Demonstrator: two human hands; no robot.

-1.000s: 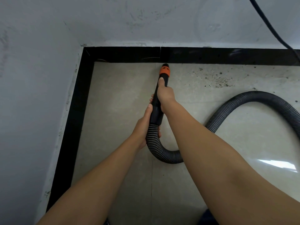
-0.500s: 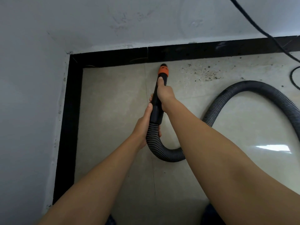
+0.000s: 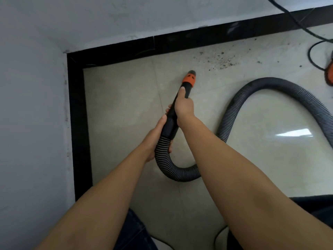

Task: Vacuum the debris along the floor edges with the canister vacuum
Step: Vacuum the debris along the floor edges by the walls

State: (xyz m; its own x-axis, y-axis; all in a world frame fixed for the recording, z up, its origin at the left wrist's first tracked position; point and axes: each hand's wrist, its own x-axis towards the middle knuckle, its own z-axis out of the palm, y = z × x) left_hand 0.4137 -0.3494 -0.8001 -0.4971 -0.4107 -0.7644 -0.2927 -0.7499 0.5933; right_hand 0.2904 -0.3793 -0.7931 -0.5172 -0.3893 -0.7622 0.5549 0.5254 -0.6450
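Note:
I hold the black vacuum nozzle (image 3: 189, 79) with its orange collar over the beige floor tile, its tip a little short of the black skirting (image 3: 180, 41) on the far wall. My right hand (image 3: 183, 106) grips the black handle tube just behind the collar. My left hand (image 3: 155, 137) grips where the tube meets the grey ribbed hose (image 3: 270, 83), which loops back under my right arm and off to the right. Dark debris (image 3: 218, 59) is scattered on the tile to the right of the nozzle, near the skirting.
Grey walls meet at a corner at upper left, with black skirting (image 3: 78, 123) down the left side too. A black cable (image 3: 295, 22) runs down the far wall onto the floor at right. An orange part (image 3: 329, 73) shows at the right edge.
The view has swung, so the corner sits further right and lower. The nozzle has pulled back from the skirting and points more to the right, toward the debris.

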